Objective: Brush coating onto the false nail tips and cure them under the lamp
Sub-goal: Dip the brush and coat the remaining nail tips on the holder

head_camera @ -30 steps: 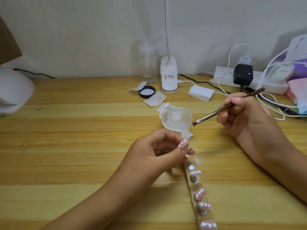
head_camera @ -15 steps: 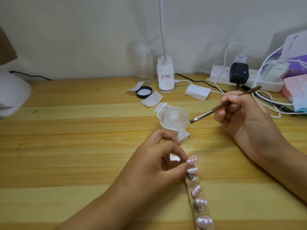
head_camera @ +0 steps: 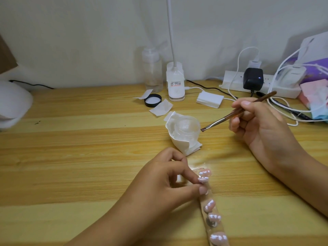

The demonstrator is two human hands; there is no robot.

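Head camera view, looking down at a pale wooden table [head_camera: 71, 148] with a person's two bare hands in the lower half of the frame.

At lower centre, the left hand [head_camera: 165, 181] is curled, its thumb and forefinger pinching the upper end of a clear strip [head_camera: 215, 231]. The strip lies flat on the table and runs down to the bottom edge. Glossy pink and white false nail tips [head_camera: 209, 205] sit in a row along it. Whether the fingers grip the strip itself or one of the tips on it is hard to tell.

At centre right, the right hand [head_camera: 257, 125] is raised off the table and holds a thin brown brush [head_camera: 237, 112] like a pen, fingers closed round the handle. The bristles point left and hover just beside a small clear jar [head_camera: 186, 128], not touching it. The jar is open and sits in crumpled white tissue [head_camera: 181, 146], above the strip and apart from it.

Behind the jar lie a black lid [head_camera: 153, 100] and small white paper squares [head_camera: 161, 108]. Near the wall stand a clear bottle [head_camera: 152, 71] and the white base of a desk lamp [head_camera: 175, 86], its stem rising out of the top of the frame. To the upper right are a white power strip [head_camera: 234, 84] with a black adapter [head_camera: 253, 79] plugged in, and a tangle of white cables [head_camera: 276, 110]. At the left edge, partly cut off, is a rounded white curing lamp [head_camera: 12, 102], well apart from both hands.
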